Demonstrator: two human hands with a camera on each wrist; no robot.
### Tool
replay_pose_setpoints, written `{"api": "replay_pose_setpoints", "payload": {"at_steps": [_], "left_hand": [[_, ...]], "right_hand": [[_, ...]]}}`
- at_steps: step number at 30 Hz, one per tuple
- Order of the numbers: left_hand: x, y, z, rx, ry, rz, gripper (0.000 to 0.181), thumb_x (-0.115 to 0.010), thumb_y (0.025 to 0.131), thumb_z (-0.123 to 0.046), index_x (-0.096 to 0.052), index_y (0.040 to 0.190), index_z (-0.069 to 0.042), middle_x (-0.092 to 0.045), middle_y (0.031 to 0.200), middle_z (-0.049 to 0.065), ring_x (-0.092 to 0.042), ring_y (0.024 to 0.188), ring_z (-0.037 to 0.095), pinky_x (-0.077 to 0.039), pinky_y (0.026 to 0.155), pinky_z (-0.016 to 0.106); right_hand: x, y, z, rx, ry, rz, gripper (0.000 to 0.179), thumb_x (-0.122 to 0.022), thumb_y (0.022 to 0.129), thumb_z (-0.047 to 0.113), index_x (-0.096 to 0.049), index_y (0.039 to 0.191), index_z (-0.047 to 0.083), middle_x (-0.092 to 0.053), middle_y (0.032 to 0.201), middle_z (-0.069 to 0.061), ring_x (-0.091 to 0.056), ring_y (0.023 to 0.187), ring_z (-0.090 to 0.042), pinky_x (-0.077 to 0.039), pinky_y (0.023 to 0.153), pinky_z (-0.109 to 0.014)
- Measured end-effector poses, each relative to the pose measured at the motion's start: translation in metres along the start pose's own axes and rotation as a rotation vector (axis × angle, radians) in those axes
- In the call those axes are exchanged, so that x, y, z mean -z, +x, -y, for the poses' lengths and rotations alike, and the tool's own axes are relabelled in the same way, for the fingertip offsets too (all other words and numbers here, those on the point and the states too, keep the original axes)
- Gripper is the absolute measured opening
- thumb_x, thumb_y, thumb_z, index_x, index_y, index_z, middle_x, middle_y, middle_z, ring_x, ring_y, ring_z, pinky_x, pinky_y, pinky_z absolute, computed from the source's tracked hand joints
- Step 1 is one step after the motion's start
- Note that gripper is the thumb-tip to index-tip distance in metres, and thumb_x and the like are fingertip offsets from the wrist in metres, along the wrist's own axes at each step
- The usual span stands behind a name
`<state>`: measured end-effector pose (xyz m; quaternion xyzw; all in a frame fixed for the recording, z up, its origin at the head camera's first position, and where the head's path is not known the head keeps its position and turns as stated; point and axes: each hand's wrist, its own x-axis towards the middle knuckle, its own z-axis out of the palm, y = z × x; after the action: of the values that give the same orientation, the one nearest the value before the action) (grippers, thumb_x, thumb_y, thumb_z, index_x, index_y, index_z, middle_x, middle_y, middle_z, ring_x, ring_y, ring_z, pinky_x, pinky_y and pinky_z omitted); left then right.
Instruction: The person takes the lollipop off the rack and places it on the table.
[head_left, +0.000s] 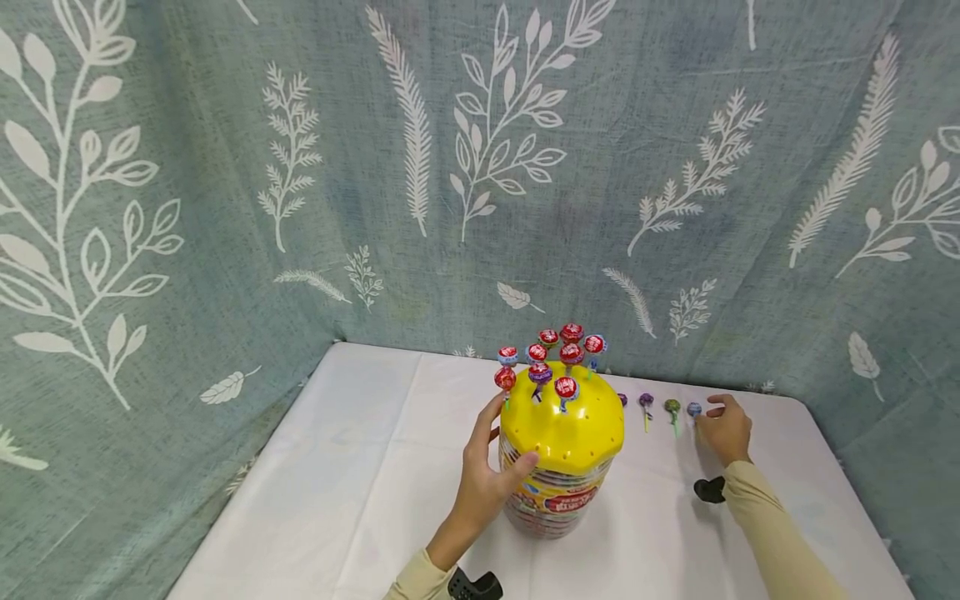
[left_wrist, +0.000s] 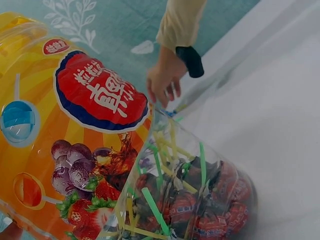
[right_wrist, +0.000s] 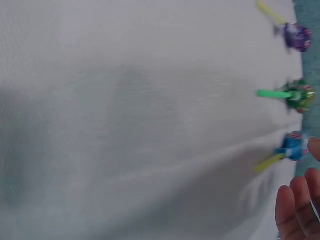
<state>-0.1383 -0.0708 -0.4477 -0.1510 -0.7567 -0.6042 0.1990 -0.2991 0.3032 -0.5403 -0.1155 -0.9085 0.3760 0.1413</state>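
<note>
A clear plastic jar (head_left: 551, 502) with a yellow lid (head_left: 573, 429) stands on the table, filled with wrapped lollipops. Several lollipops (head_left: 572, 354) stick upright out of holes in the lid's far and left parts. My left hand (head_left: 480, 483) holds the jar at its left side, thumb on the lid's front edge. To the right, my right hand (head_left: 726, 429) hovers by a blue lollipop (right_wrist: 294, 145) lying on the cloth, fingers loosely bent and thumb close to its head. Beside it lie a green lollipop (right_wrist: 300, 96) and a purple lollipop (right_wrist: 298, 37).
A white cloth covers the table (head_left: 390, 500). Behind and around it hangs a grey-green curtain (head_left: 450, 275) with white leaf prints. Another purple lollipop (head_left: 622, 399) shows partly behind the jar. Dark wrist cameras (head_left: 709, 490) sit on both wrists.
</note>
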Motion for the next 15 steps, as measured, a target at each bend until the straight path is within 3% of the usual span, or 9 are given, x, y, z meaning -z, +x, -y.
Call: {"api": "replay_pose_setpoints", "payload": {"at_steps": [5, 10, 15], "left_hand": [[0.003, 0.002, -0.021, 0.001, -0.020, 0.005, 0.068, -0.065, 0.084, -0.023, -0.034, 0.143, -0.006, -0.043, 0.141, 0.008, -0.039, 0.129, 0.027, -0.037, 0.096, 0.056], [0.004, 0.002, -0.025, 0.003, -0.033, 0.007, 0.069, -0.065, 0.083, -0.021, -0.034, 0.142, -0.005, -0.042, 0.141, 0.009, -0.038, 0.129, 0.028, -0.035, 0.097, 0.058], [0.004, 0.001, -0.022, -0.001, -0.041, 0.006, 0.069, -0.065, 0.083, -0.022, -0.034, 0.143, -0.006, -0.041, 0.142, 0.009, -0.038, 0.130, 0.028, -0.035, 0.096, 0.060]], "right_hand": [[0.004, 0.003, 0.009, 0.060, 0.047, -0.061, 0.033, -0.065, 0.078, 0.003, -0.058, 0.109, -0.006, -0.061, 0.087, -0.024, -0.058, 0.078, -0.037, -0.047, 0.060, -0.049], [0.010, 0.005, 0.022, 0.114, 0.081, -0.085, 0.031, -0.068, 0.079, 0.004, -0.059, 0.107, -0.005, -0.062, 0.085, -0.021, -0.057, 0.076, -0.033, -0.048, 0.059, -0.050], [0.021, 0.004, 0.042, 0.197, 0.091, -0.087, 0.030, -0.068, 0.082, 0.003, -0.061, 0.110, -0.005, -0.064, 0.091, -0.024, -0.058, 0.082, -0.034, -0.046, 0.067, -0.037]]}}
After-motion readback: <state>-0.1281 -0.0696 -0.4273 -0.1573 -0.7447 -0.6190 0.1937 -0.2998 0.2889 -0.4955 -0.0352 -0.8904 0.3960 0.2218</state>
